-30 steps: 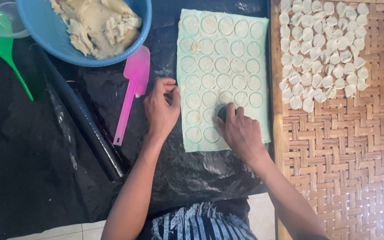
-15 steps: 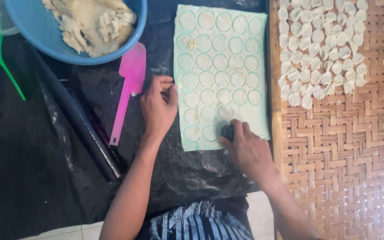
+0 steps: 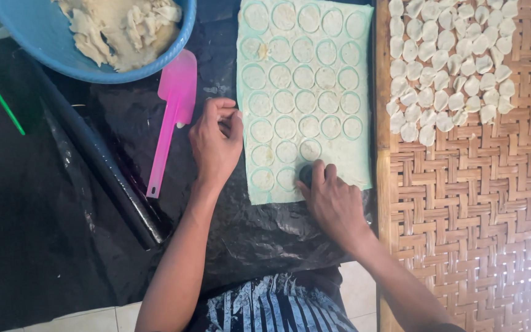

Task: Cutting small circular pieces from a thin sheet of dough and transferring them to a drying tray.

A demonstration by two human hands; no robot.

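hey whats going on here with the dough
A person is pressing a small dark round cutter into a rolled dough sheet with the right hand. The left hand rests at the sheet's left edge. Most of the sheet is already marked with circles. Cut discs lie on a woven mat, and a blue bowl of dough, a pink spatula and a black rolling pin sit to the left.

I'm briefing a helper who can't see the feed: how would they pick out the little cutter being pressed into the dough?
Start at the pale rolled dough sheet lying on the black plastic, left of the woven bamboo tray. Go to the sheet's near edge, where the right hand presses down. The small dark round cutter sits under its fingertips, the only dark object on the sheet, among pale stamped circles.
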